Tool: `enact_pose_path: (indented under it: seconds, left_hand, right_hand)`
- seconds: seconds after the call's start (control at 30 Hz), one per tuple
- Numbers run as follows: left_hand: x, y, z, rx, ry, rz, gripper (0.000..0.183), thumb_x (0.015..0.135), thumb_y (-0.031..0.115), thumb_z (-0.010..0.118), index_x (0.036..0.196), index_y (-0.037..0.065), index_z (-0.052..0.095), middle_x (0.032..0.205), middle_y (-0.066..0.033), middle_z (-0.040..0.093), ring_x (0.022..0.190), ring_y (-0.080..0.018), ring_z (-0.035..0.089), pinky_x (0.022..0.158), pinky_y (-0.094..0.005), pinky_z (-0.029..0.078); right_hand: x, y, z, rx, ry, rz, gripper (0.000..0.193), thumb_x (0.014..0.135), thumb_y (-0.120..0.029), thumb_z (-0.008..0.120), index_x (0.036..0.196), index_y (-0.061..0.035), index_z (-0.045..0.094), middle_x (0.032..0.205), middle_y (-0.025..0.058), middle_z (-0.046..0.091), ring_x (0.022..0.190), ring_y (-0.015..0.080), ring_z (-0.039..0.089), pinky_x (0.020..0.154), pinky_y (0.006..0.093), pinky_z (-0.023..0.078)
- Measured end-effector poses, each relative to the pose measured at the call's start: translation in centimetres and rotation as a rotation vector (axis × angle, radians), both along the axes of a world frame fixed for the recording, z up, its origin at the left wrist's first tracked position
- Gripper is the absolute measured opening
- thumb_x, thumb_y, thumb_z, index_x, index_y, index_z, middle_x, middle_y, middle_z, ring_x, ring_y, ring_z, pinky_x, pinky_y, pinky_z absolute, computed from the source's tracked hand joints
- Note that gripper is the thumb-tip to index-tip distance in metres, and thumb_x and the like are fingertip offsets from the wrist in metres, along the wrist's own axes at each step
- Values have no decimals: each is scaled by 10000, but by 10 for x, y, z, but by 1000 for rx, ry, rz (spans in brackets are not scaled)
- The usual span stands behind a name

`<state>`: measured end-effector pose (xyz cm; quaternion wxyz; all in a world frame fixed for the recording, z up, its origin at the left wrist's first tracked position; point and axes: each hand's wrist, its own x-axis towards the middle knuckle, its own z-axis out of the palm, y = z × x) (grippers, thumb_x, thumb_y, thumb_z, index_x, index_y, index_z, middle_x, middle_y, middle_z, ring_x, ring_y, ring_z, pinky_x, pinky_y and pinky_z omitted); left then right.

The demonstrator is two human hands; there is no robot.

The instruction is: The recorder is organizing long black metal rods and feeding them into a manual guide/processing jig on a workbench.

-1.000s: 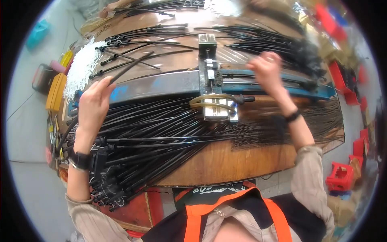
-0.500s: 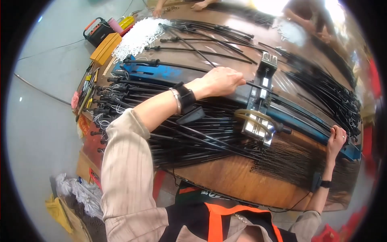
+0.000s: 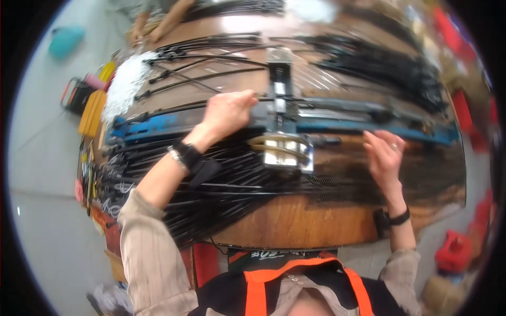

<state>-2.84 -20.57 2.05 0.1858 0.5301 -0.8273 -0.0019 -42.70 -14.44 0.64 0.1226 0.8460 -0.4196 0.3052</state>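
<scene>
My left hand [image 3: 227,113] is closed on a thin black rod [image 3: 182,107] that lies along the blue rail [image 3: 337,125]. The fist is just left of a metal clamp fixture [image 3: 280,100] standing across the rail, and the rod runs toward it. A looped yellowish hose [image 3: 258,141] sits on the fixture's near end. My right hand [image 3: 385,155] is raised near the rail's front edge, right of the fixture. Its fingers are loosely bent and apart, with nothing seen in them. The picture is somewhat blurred.
Black rods [image 3: 211,195] with thick ends and white ties pile up in front. Another dark bundle [image 3: 390,68] lies at the far right. White small pieces [image 3: 126,84] heap at the far left, beside a yellow box [image 3: 92,113]. Another person's hands [image 3: 150,31] work beyond.
My right hand has come off the rail's right end and moved inward, toward the fixture. My left hand keeps its hold on the rod by the fixture. The whole view has shifted.
</scene>
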Motion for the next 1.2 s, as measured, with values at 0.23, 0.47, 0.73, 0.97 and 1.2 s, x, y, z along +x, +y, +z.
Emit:
enact_pose_path:
  seconds: [0.23, 0.47, 0.73, 0.97, 1.2]
  left_hand:
    - [2, -1, 7, 67, -75, 10, 190, 965, 255, 536, 909, 78, 579, 776, -182, 653, 765, -394, 646, 633, -491, 493]
    - [-4, 2, 1, 6, -55, 18, 177, 965, 240, 543, 896, 78, 566, 784, -168, 650, 762, -397, 636, 633, -481, 486]
    - [17, -12, -10, -213, -149, -127, 99, 934, 194, 597, 934, 97, 578, 834, -112, 669, 749, -348, 648, 601, -457, 485]
    - [78, -12, 25, -728, -473, -122, 139, 930, 201, 611, 1056, 140, 612, 932, -33, 624, 909, -227, 613, 828, -398, 412]
    - [-37, 181, 5, -49, -46, -206, 280, 882, 103, 639, 1159, 65, 655, 798, -82, 548, 747, -287, 543, 713, -435, 437]
  right_hand:
    - [32, 9, -11, 142, -129, 50, 313, 865, -117, 682, 1173, -66, 668, 947, 50, 703, 918, 225, 622, 863, 372, 371]
    - [56, -6, -32, 447, -351, 221, 262, 888, -74, 641, 1146, -27, 646, 973, 82, 688, 922, 262, 624, 785, 358, 437]
    - [58, -6, -28, 923, -704, 213, 271, 826, -179, 740, 1031, -34, 640, 817, 66, 613, 827, 273, 590, 763, 360, 456]
    - [106, 79, -41, 207, -52, 285, 277, 711, -278, 773, 895, -112, 650, 798, 2, 582, 825, 206, 584, 738, 355, 433]
    - [103, 71, -42, 59, -145, 198, 248, 711, -275, 765, 872, -128, 648, 753, -19, 554, 770, 186, 575, 663, 328, 439]
